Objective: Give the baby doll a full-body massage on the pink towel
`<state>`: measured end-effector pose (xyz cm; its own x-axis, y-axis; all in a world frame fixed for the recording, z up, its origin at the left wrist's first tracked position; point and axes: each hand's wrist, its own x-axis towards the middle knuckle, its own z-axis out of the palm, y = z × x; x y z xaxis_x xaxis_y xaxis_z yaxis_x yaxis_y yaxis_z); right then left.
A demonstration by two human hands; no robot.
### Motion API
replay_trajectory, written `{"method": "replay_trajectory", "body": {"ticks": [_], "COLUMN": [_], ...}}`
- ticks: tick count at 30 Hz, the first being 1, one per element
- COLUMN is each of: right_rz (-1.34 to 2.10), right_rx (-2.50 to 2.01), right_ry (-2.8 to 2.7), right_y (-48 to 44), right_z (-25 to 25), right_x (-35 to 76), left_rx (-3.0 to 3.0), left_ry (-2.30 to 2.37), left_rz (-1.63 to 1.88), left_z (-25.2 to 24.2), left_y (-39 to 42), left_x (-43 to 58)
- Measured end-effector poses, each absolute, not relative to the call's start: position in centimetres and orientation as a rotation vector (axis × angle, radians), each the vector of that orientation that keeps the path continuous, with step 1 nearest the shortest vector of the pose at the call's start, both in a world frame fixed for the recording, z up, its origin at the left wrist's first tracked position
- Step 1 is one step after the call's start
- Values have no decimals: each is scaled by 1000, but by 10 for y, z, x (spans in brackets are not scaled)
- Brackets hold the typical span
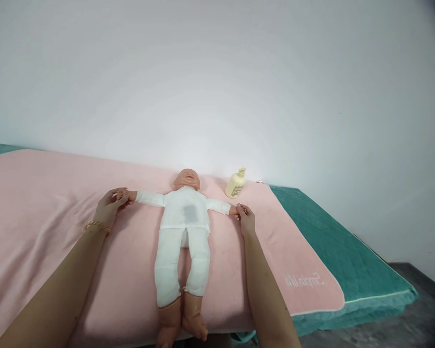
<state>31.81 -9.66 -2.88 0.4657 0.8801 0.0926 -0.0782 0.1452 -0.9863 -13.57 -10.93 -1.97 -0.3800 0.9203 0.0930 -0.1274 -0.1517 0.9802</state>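
A baby doll (184, 218) in a white suit lies on its back on a pink towel (39, 208), arms stretched out to both sides, bare feet at the near edge. My left hand (108, 207), with a gold bracelet at the wrist, is closed around the doll's hand on the left side. My right hand (245, 218) pinches the doll's other hand on the right side. Both of the doll's arms are held out flat on the towel.
A cream pump bottle (235, 183) stands upright on the towel by the wall, just right of the doll's head. A teal quilted cover (333, 251) shows under the towel to the right. A plain white wall runs behind; grey floor lies at the far right.
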Motion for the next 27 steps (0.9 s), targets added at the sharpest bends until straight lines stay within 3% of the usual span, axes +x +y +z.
{"method": "replay_trajectory", "body": {"ticks": [27], "right_rz": [893], "right_rx": [-1136], "right_ry": [-829], "right_y": [-89], "right_z": [-43], "right_x": [327], "left_rx": [691], "left_ry": [1185], "left_rz": [1688], "left_z": [-23], "left_y": [-107], "left_x": [-137]}}
